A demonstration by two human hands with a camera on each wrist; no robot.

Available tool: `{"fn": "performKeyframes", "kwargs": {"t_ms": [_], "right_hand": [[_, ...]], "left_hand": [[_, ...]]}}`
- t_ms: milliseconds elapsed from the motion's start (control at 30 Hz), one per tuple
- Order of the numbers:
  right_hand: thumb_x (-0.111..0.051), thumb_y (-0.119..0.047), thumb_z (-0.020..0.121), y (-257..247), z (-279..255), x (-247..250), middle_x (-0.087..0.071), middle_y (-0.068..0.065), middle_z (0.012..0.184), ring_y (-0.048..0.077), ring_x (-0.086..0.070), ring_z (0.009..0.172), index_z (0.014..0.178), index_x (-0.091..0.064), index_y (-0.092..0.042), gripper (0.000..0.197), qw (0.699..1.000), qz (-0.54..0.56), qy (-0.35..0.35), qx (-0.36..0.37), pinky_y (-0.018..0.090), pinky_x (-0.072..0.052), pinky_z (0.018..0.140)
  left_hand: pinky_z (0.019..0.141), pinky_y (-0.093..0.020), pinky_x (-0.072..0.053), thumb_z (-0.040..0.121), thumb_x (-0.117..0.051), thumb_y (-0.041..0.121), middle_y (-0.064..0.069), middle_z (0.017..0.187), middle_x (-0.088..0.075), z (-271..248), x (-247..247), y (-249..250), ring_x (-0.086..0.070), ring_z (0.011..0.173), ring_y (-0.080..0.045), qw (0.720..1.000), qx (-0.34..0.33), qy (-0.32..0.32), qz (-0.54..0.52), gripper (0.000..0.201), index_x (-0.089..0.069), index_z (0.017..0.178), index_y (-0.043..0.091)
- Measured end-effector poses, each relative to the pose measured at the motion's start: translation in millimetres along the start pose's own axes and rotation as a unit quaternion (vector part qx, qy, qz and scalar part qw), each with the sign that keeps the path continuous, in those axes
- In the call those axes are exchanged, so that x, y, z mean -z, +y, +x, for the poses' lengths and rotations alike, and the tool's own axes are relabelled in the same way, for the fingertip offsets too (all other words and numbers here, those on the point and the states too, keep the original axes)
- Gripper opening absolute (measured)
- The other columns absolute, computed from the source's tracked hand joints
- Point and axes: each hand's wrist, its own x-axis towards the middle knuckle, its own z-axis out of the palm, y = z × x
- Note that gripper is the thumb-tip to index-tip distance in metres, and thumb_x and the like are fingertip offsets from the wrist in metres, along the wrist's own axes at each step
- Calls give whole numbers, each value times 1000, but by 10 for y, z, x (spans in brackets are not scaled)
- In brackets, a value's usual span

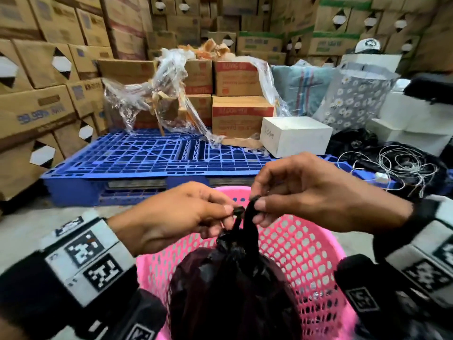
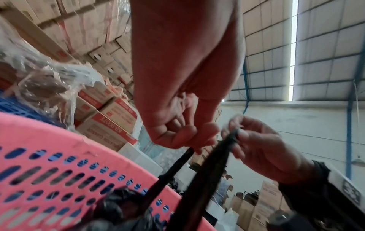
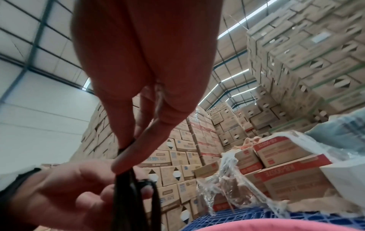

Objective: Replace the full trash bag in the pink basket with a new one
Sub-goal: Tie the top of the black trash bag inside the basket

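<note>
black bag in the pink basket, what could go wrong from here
The left hand and right hand each only pinch a thin twisted handle of the black bag, so a strand might slip or tear under the full load. Lifting might also drag the light pink basket up with it.

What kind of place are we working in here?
Most likely a warehouse or stockroom: stacked cardboard cartons fill the walls, a blue plastic pallet sits on the floor, and a high metal roof shows overhead.
</note>
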Motion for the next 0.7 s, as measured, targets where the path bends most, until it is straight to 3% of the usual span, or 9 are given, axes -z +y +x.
{"fn": "performKeyframes", "kwargs": {"t_ms": [67,167,233,300,400,467,533,633,700], "right_hand": [[-61,8,81,-11,72,-44,-70,19,72,22,-70,65,82,-63,6,3,999,45,22,-9,25,-60,64],[-63,9,79,2,115,-66,-71,19,71,21,-70,62,83,-64,9,4,995,90,38,-31,24,-60,63],[-63,10,79,12,124,-83,-71,19,71,19,-69,62,81,-65,8,4,992,105,52,-43,24,-60,65],[-63,11,79,34,144,-97,-70,18,73,20,-69,65,82,-65,5,7,991,99,74,-54,24,-60,67],[-60,9,81,84,147,-100,-70,8,87,20,-69,79,97,-66,-2,20,993,10,80,-82,25,-57,74],[-62,-5,82,86,111,-142,-70,-4,97,6,-65,83,103,-67,-19,26,988,-124,-1,-92,20,-52,73],[-65,-20,82,97,72,-223,-69,-4,97,-1,-58,74,95,-68,-24,14,973,-201,-70,-94,18,-46,69],[-67,-27,82,183,77,-283,-69,-7,94,-2,-58,78,85,-70,-24,5,968,-243,-34,-58,22,-49,78],[-68,-26,81,240,89,-265,-65,-16,111,-8,-57,94,84,-71,-24,5,965,-260,-7,-21,17,-45,86]], "left_hand": [[45,-14,-33,92,-46,1,-2,61,-58,6,-108,-13,-43,46,-8,999,1,-27,-37,31,-67,73,15],[46,-20,-31,87,-49,4,-3,59,-57,-25,-160,-27,-43,46,-10,997,-5,-32,-63,22,-61,73,14],[49,-24,-31,78,-53,12,-3,57,-57,-47,-145,-20,-45,45,-11,999,-20,-29,-32,14,-60,65,13],[50,-23,-32,80,-59,17,-3,57,-55,-60,-116,-19,-45,47,-11,999,-33,-25,18,18,-62,62,12],[48,-13,-35,90,-58,16,-1,57,-52,-63,-59,-25,-45,50,-10,997,-38,-20,60,21,-69,76,5],[48,-10,-36,90,-56,14,-1,57,-51,-70,-14,-6,-45,50,-8,997,-42,-29,60,19,-68,77,8],[48,-11,-36,90,-56,16,0,57,-51,-70,23,17,-45,49,-7,996,-39,-38,68,20,-68,75,13],[44,-16,-31,89,-58,21,4,51,-52,-60,51,21,-46,43,-7,994,-1,-48,94,24,-68,68,17],[39,-17,-27,87,-60,21,5,46,-52,-42,73,11,-45,35,-6,993,44,-54,96,24,-68,65,15]]}}
